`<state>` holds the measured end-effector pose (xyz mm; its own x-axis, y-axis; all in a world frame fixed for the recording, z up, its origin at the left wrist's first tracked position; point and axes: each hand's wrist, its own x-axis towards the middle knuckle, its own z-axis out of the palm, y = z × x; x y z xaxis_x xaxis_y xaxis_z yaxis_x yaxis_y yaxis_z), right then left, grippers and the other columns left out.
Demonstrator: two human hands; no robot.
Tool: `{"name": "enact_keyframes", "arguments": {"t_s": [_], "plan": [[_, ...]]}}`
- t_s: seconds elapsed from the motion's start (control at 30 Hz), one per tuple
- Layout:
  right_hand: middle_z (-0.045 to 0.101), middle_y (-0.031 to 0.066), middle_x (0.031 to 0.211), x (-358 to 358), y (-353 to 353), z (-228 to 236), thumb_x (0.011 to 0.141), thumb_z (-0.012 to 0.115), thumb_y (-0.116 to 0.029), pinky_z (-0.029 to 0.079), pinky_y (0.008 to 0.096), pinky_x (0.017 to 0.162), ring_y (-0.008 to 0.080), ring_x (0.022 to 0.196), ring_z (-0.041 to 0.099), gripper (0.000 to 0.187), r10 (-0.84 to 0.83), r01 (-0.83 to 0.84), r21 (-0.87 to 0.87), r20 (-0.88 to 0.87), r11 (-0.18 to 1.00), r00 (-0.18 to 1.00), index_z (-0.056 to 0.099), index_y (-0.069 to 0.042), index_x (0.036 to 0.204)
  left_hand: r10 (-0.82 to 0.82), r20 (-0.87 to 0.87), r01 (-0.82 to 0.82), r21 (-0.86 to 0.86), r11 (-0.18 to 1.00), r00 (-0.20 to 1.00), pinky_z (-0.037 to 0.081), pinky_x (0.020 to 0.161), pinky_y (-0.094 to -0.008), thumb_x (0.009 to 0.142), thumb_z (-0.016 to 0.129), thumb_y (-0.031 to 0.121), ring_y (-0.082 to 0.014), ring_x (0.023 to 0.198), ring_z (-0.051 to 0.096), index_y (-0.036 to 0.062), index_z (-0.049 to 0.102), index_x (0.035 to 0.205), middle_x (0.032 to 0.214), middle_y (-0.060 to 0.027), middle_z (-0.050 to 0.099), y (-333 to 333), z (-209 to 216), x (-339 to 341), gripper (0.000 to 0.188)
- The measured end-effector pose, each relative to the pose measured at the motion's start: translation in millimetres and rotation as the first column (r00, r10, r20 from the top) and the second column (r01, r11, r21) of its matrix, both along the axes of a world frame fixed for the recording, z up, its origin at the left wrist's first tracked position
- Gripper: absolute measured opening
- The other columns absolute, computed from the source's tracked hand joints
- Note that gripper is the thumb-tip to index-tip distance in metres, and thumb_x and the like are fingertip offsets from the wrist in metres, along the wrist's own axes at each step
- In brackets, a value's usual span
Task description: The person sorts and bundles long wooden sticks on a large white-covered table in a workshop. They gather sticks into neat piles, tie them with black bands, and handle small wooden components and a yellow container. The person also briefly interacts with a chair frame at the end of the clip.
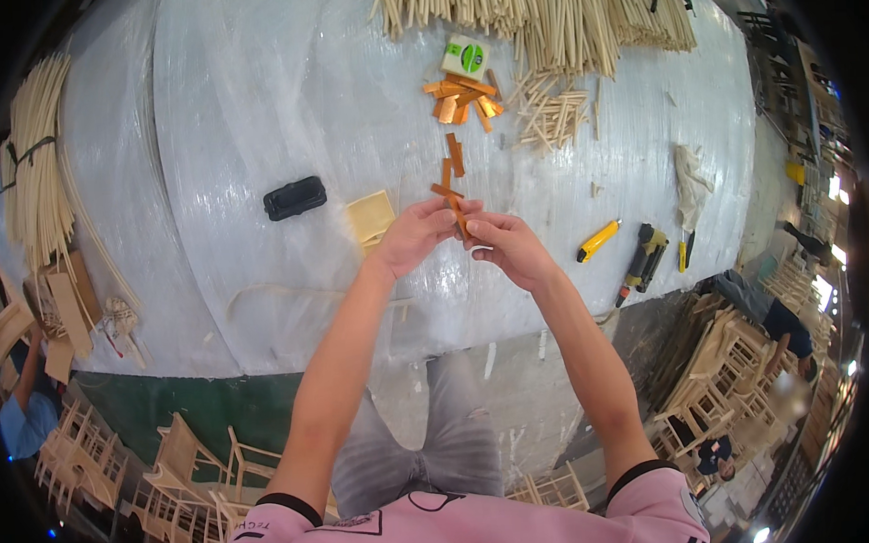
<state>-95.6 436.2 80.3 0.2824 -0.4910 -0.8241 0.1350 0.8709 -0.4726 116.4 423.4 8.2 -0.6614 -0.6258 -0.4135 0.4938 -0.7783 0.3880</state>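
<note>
Pink sleeves (310, 534) nearest, we are pinching one thin orange strip (456, 213) between left hand (416, 236) and right hand (510, 248) fingers. It is looking light, stiff, snappable; gripping its ends seems best.

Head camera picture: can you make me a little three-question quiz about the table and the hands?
1. True or false: both hands hold a small orange-brown wooden strip.
2. Which lies closest to the left hand? A: black case B: pale square pad C: yellow utility knife
3. What colour is the cover on the table?

Key: 1 true. 2 B. 3 white; the left hand and right hand meet above it.
</note>
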Motion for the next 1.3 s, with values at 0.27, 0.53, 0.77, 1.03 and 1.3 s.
{"name": "enact_keyframes", "arguments": {"t_s": [0.27, 0.53, 0.77, 1.03, 1.3], "plan": [[0.068, 0.0052, 0.127, 38.9, -22.2, 48.6, 0.077, 0.089, -0.025, 0.052, 0.0424, 0.098, 0.0304, 0.122, 0.061, 0.077, 0.045, -0.813, -0.521, -0.835, 0.259, 0.549, 0.056, -0.008, 0.145, 0.013, -0.039, -0.006, 0.162, 0.987, 0.999, 0.056, 0.103, -0.0419, 0.106, 0.066, 0.027, -0.0259, 0.113, 0.072, 0.0017, 0.063, 0.135, 0.125, -0.0146, 0.072, 23.9, 5.7, 36.8, 0.039], [0.069, 0.0051, 0.121, 65.3, -19.8, 42.0, 0.072, 0.089, -0.023, 0.055, 0.0412, 0.087, 0.0293, 0.110, 0.065, 0.065, 0.308, -0.845, -0.499, -0.787, 0.194, 0.535, 0.061, -0.011, 0.130, -0.022, -0.031, 0.027, 0.173, 0.985, 0.999, 0.058, 0.101, -0.0422, 0.106, 0.066, 0.027, -0.0280, 0.111, 0.073, 0.0002, 0.062, 0.136, 0.122, -0.0136, 0.073, 35.6, 19.9, 63.2, 0.040], [0.068, 0.0073, 0.126, 90.5, -3.8, 37.6, 0.074, 0.089, -0.022, 0.054, 0.0421, 0.093, 0.0290, 0.113, 0.065, 0.070, 0.360, -0.870, -0.486, -0.799, 0.087, 0.482, 0.059, -0.011, 0.136, 0.013, -0.092, 0.007, 0.213, 0.977, 0.996, 0.056, 0.104, -0.0416, 0.107, 0.062, 0.022, -0.0276, 0.116, 0.071, -0.0017, 0.062, 0.135, 0.127, -0.0159, 0.071, 64.2, 11.9, 87.9, 0.036], [0.067, 0.0047, 0.134, 95.0, 80.3, 34.5, 0.097, 0.077, -0.030, 0.051, 0.0372, 0.097, 0.0175, 0.118, 0.062, 0.051, 0.354, -0.353, -0.069, -0.009, 0.933, 0.935, 0.064, -0.009, 0.141, 0.080, 0.310, -0.095, 0.033, 0.995, 0.947, 0.040, 0.116, -0.0379, 0.097, 0.069, 0.016, -0.0218, 0.127, 0.058, 0.0035, 0.072, 0.110, 0.134, -0.0058, 0.063, 164.9, 40.3, 116.0, 0.018], [0.073, 0.0004, 0.111, 100.8, 89.9, 19.1, 0.098, 0.075, -0.022, 0.051, 0.0301, 0.091, 0.0110, 0.099, 0.064, 0.036, 0.285, -0.316, 0.112, 0.228, 0.942, 0.931, 0.073, -0.004, 0.128, 0.033, 0.256, -0.013, -0.080, 0.997, 0.966, 0.039, 0.114, -0.0356, 0.095, 0.072, 0.016, -0.0177, 0.130, 0.053, 0.0099, 0.075, 0.115, 0.148, -0.0007, 0.049, 166.1, 33.6, 118.3, 0.021]]}}
